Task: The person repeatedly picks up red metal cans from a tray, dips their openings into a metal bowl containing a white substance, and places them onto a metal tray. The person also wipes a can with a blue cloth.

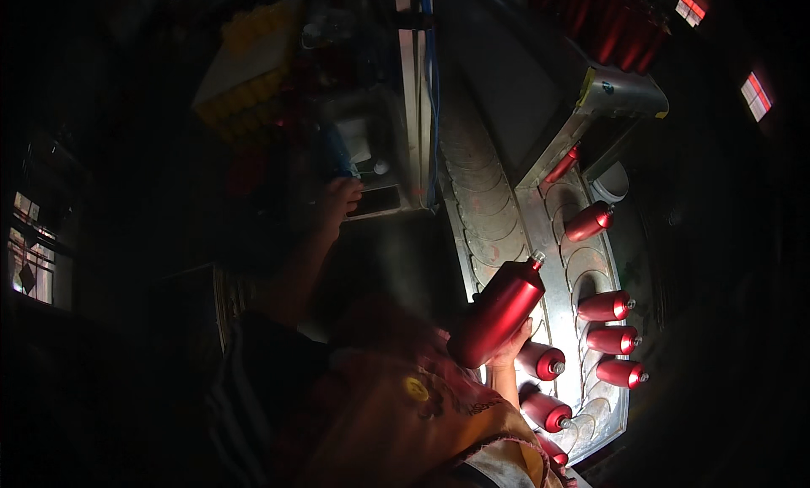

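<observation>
My right hand (pixel 511 350) is closed round a glossy red bottle (pixel 498 316), holding it tilted above the conveyor. Its narrow clear neck points up and to the right; the bottle hides most of the fingers. Off to the left, in dim light, my left hand (pixel 341 196) rests at the near edge of a dark tray (pixel 380 203), next to a blue item (pixel 336 150) of unclear kind. Those fingers look curled, and what they hold, if anything, is too dark to make out. Two similar bottles (pixel 544 361) (pixel 547 412) lie just beyond my right hand.
Several more red bottles (pixel 613 339) lie along the outer lane of the looping slat conveyor (pixel 485 210). A metal guard (pixel 626 91) spans it at the far right, with a white bucket (pixel 610 183) beside it. A pale post (pixel 412 108) with blue tubing stands left of the belt.
</observation>
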Tool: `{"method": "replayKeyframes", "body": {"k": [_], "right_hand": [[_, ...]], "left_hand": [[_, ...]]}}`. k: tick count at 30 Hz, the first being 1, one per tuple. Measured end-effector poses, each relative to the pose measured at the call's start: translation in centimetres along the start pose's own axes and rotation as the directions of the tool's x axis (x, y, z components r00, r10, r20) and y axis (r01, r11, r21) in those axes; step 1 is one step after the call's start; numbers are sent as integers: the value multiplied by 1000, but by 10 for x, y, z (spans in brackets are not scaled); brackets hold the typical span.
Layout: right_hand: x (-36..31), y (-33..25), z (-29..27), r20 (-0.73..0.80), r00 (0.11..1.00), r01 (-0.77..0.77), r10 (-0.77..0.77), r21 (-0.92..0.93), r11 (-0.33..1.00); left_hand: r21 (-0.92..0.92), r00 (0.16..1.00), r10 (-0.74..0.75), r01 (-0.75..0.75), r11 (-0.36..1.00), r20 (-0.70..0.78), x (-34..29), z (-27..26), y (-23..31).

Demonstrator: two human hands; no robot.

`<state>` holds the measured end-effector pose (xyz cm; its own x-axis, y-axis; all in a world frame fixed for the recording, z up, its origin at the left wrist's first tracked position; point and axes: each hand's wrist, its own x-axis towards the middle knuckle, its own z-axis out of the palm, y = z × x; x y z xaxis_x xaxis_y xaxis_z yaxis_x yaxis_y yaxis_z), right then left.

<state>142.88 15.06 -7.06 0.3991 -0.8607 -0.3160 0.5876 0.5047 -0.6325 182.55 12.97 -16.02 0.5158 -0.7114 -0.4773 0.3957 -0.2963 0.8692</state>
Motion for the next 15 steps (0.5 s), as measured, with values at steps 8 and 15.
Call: {"method": "replayKeyframes", "body": {"k": [8,15], "right_hand": [[56,84,102,-193,953,200,-232,-170,965],[124,139,151,-282,908,252,-310,-224,941]], "left_hand": [[-141,948,308,-316,938,-76,256,-90,63],[-40,996,23,-20,999,82,410,-97,-31]]}}
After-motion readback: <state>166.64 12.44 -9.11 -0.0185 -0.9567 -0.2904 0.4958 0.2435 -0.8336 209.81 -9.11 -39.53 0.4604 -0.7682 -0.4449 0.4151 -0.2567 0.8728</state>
